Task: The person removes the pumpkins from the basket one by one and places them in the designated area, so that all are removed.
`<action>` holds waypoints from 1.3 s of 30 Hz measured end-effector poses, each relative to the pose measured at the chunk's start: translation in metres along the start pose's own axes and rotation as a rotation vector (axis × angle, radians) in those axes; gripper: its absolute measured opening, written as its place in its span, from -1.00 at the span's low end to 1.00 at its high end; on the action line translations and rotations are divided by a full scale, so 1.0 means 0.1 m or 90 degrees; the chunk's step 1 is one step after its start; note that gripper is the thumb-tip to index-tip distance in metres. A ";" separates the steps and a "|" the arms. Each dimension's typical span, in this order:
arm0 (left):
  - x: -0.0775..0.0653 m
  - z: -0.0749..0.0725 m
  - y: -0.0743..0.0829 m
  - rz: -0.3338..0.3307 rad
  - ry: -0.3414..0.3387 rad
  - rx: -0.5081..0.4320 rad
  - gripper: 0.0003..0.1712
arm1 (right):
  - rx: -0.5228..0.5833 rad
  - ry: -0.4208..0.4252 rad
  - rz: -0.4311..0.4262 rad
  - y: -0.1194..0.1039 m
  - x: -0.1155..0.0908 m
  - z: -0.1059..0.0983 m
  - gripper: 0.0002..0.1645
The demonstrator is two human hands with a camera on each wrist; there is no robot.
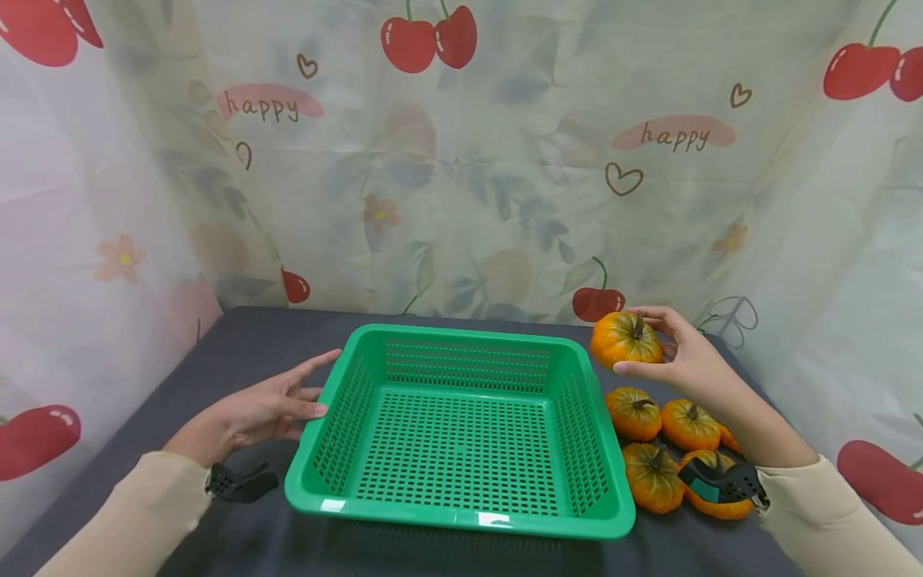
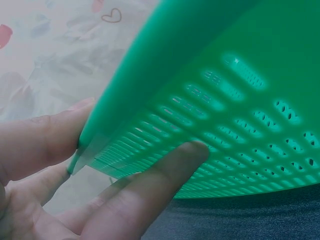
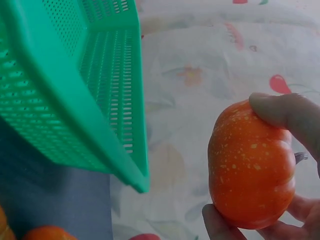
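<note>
A green slotted plastic basket stands on the dark table with nothing inside it. My left hand is at its left side; in the left wrist view the thumb touches the rim and the other fingers lie against the slotted outer wall. My right hand grips a small orange pumpkin between thumb and fingers, raised beyond the basket's back right corner. In the right wrist view the held pumpkin is apart from the basket, its stem toward the palm.
Several more small pumpkins lie on the table along the basket's right side, under my right forearm. The dark tabletop ends at a patterned curtain that hangs behind and on both sides.
</note>
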State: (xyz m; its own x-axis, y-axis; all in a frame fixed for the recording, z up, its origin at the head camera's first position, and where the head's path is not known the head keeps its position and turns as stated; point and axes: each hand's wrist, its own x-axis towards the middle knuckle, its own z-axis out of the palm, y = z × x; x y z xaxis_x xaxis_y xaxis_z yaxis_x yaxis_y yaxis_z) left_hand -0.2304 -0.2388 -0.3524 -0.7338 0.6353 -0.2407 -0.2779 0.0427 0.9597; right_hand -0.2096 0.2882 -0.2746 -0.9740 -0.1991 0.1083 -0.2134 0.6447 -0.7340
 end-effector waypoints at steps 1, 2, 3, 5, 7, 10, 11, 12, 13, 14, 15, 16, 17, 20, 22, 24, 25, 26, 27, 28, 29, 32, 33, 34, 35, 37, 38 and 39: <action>0.00 0.00 0.00 -0.001 0.000 0.000 0.09 | -0.004 0.000 0.003 0.02 -0.02 -0.01 -0.03; 0.00 0.00 0.00 -0.003 0.000 0.000 0.09 | -0.010 -0.001 0.006 0.04 -0.04 -0.02 -0.02; 0.00 0.01 0.00 -0.004 0.001 0.000 0.09 | -0.014 0.000 0.008 0.05 -0.06 -0.03 -0.01; 0.00 0.01 0.00 -0.005 0.001 0.001 0.08 | -0.024 0.003 0.013 0.09 -0.10 -0.05 0.01; 0.00 0.01 0.01 -0.003 0.002 0.002 0.08 | -0.031 0.010 0.015 0.13 -0.13 -0.07 0.01; 0.00 0.01 0.01 0.000 0.004 0.006 0.08 | -0.036 0.019 0.018 0.18 -0.18 -0.09 0.01; 0.00 0.01 0.01 0.000 0.004 0.008 0.08 | -0.042 0.024 0.020 0.20 -0.20 -0.10 0.01; 0.00 0.01 0.01 0.001 0.005 0.009 0.08 | -0.043 0.027 0.019 0.22 -0.22 -0.11 0.00; 0.00 0.01 0.01 0.002 0.005 0.011 0.08 | -0.040 0.030 0.020 0.23 -0.24 -0.11 0.00; 0.00 0.01 0.01 0.002 0.005 0.012 0.08 | -0.036 0.032 0.020 0.25 -0.26 -0.12 0.00; 0.00 0.01 0.00 0.003 0.006 0.014 0.08 | -0.033 0.036 0.021 0.26 -0.28 -0.13 0.00; 0.00 0.01 0.00 0.003 0.006 0.014 0.08 | -0.029 0.039 0.024 0.28 -0.30 -0.13 0.00; 0.00 0.01 0.00 0.002 0.006 0.012 0.08 | -0.024 0.041 0.026 0.29 -0.32 -0.14 0.00; 0.01 0.01 0.00 0.000 0.005 0.007 0.08 | -0.011 0.043 0.033 0.34 -0.38 -0.17 0.00; 0.01 0.01 0.01 -0.002 0.005 0.004 0.08 | -0.007 0.040 0.041 0.38 -0.42 -0.18 0.00; 0.01 0.02 0.01 -0.003 0.007 0.004 0.09 | -0.003 0.039 0.047 0.43 -0.45 -0.19 0.01; 0.01 0.02 0.01 -0.004 0.008 0.005 0.09 | 0.000 0.038 0.050 0.45 -0.47 -0.19 0.01; 0.00 0.02 0.01 -0.003 0.008 0.006 0.09 | 0.002 0.038 0.054 0.46 -0.48 -0.20 0.01; 0.00 0.02 0.01 -0.002 0.009 0.008 0.09 | 0.006 0.038 0.058 0.48 -0.50 -0.20 0.00; 0.00 0.02 0.01 -0.001 0.009 0.010 0.09 | 0.009 0.037 0.063 0.49 -0.51 -0.20 0.01; 0.00 0.01 0.01 -0.001 0.008 0.011 0.09 | 0.013 0.036 0.066 0.51 -0.52 -0.21 0.01; 0.00 0.00 0.00 0.002 0.005 0.012 0.10 | 0.026 0.029 0.083 0.55 -0.58 -0.22 0.01; 0.00 0.00 -0.01 0.002 0.003 0.011 0.10 | 0.027 0.029 0.089 0.57 -0.60 -0.23 0.01; 0.01 -0.01 -0.01 0.001 0.002 0.009 0.10 | 0.035 0.026 0.093 0.60 -0.62 -0.24 0.01; 0.01 -0.01 -0.01 0.000 0.002 0.008 0.10 | 0.042 0.026 0.096 0.62 -0.64 -0.25 0.00; 0.01 -0.01 -0.01 0.000 0.001 0.007 0.10 | 0.044 0.031 0.103 0.67 -0.68 -0.28 -0.02; 0.00 -0.01 -0.01 0.000 0.001 0.007 0.10 | 0.040 0.034 0.107 0.69 -0.70 -0.29 -0.03; 0.00 -0.01 -0.01 0.001 0.002 0.008 0.10 | 0.032 0.038 0.109 0.72 -0.71 -0.31 -0.04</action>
State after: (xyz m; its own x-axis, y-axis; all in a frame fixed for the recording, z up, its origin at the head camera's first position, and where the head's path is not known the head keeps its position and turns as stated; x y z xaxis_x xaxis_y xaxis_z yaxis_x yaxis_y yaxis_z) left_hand -0.2309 -0.2394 -0.3536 -0.7363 0.6329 -0.2392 -0.2684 0.0514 0.9619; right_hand -0.1576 0.3711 -0.3144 -0.9989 -0.0446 0.0174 -0.0416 0.6278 -0.7773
